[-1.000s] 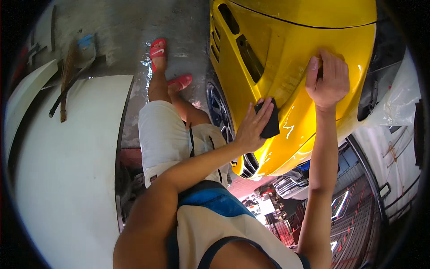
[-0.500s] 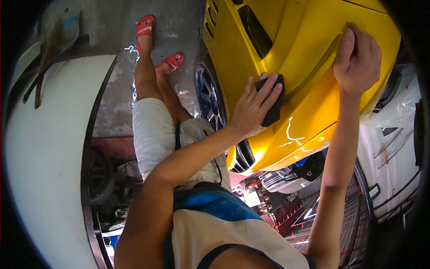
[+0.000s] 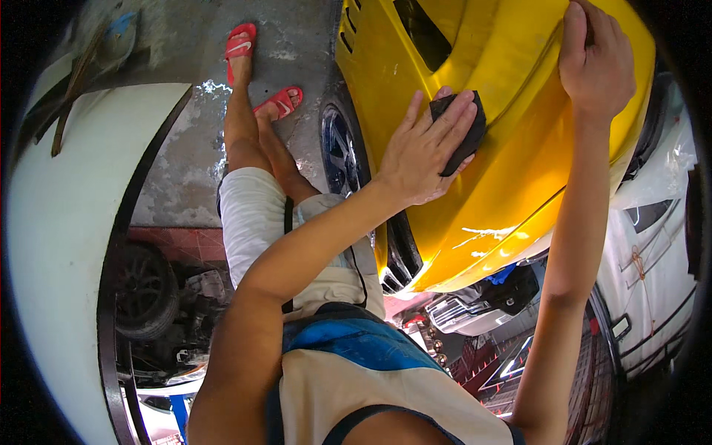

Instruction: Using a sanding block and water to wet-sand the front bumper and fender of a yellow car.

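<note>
My left hand [image 3: 423,152] presses a dark sanding pad [image 3: 463,130] flat against the glossy yellow car body panel [image 3: 512,170], fingers spread over it. My right hand [image 3: 597,63] rests higher up on the same yellow panel near its upper edge, fingers curled on the surface, holding nothing that I can see. Both forearms reach up from the lower part of the view. Below the left hand a dark car wheel [image 3: 337,152] shows beside the panel.
My legs in light shorts end in red sandals [image 3: 256,70] on a wet concrete floor [image 3: 185,170]. A white car body [image 3: 59,245] fills the left. Another white vehicle part wrapped in plastic [image 3: 653,245] is at the right. A tyre [image 3: 141,289] lies lower left.
The view has shifted so the yellow panel sits higher and more to the right. My left hand slid the pad up along the panel. My right hand stayed on the upper edge.
</note>
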Tool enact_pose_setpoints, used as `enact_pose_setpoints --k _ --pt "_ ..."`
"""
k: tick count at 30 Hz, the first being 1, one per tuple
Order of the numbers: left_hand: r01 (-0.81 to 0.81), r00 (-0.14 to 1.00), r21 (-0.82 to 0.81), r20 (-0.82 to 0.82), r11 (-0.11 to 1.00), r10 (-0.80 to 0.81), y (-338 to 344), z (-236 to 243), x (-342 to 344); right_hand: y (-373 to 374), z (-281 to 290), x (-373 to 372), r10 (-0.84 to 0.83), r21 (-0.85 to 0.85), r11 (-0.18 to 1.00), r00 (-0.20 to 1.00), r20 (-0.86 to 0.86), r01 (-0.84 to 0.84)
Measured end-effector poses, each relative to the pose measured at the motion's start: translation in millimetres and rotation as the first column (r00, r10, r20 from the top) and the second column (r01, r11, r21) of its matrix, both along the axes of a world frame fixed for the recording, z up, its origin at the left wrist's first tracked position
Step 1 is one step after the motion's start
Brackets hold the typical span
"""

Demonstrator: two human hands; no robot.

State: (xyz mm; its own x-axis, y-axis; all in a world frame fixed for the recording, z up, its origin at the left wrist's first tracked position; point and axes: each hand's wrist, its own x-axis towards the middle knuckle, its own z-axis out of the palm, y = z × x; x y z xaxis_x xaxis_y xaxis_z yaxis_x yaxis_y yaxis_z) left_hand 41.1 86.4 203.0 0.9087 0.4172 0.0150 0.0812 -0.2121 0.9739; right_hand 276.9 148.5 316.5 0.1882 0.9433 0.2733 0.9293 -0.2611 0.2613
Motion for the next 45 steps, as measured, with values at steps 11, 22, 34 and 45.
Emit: enact_pose_setpoints --k 11,22,34,45 --pt "0.03 0.995 0.055 -0.094 0.998 -0.025 14 19 1 1 8 0 -0.072 -0.038 0.996 0.995 0.062 0.075" --pt "-0.001 0.989 -0.018 -0.147 1.0 -0.002 21 20 10 1 -29 17 -0.104 0.095 0.989 0.987 -0.12 0.115" --pt "-0.012 0.991 -0.091 -0.137 0.996 -0.001 15 31 12 -2 0 -1 0.013 0.13 0.992 0.997 -0.072 -0.004" --pt "0.013 0.983 0.055 -0.182 0.998 -0.002 23 15 12 4 -14 4 0.09 0.103 0.992 0.983 -0.158 -0.075"
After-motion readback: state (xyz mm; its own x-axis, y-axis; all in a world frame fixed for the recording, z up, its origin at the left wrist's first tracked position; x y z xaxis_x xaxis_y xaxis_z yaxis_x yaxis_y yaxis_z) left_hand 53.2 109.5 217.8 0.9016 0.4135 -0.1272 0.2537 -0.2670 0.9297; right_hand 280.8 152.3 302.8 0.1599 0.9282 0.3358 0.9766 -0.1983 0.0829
